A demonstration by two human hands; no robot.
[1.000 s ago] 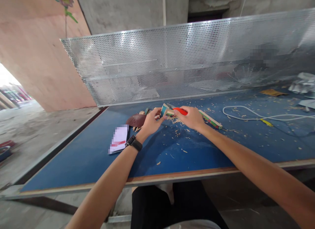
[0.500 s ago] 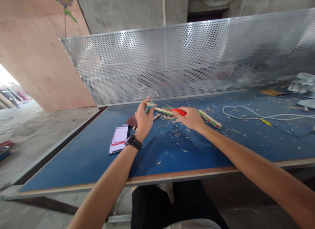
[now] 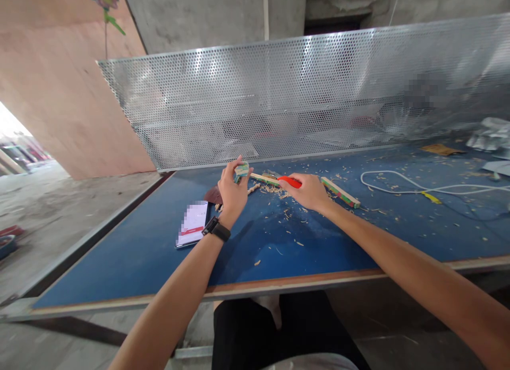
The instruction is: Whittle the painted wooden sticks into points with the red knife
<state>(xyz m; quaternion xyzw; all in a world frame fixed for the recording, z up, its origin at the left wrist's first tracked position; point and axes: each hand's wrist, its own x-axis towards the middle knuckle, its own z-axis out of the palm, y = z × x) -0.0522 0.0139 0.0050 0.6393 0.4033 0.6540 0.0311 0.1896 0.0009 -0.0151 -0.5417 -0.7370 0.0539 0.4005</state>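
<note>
My left hand (image 3: 231, 192), with a black watch at the wrist, is closed on the left end of a long painted wooden stick (image 3: 340, 192) and lifts that end off the blue table (image 3: 159, 253). The stick runs to the right behind my right hand (image 3: 308, 192), which is closed round a red-handled knife (image 3: 290, 181) laid against the stick near its middle. The blade is hidden. Wood shavings (image 3: 289, 213) lie scattered under and in front of both hands.
A white booklet with a red stripe (image 3: 193, 224) and a dark brown piece (image 3: 213, 195) lie left of my left hand. A white cable (image 3: 398, 189) loops at the right. A perforated metal screen (image 3: 298, 94) stands along the table's far edge. Crumpled paper (image 3: 488, 134) lies far right.
My left hand has slid along the stick to its left end and raised it. My right hand with the red knife has stayed almost where it was.
</note>
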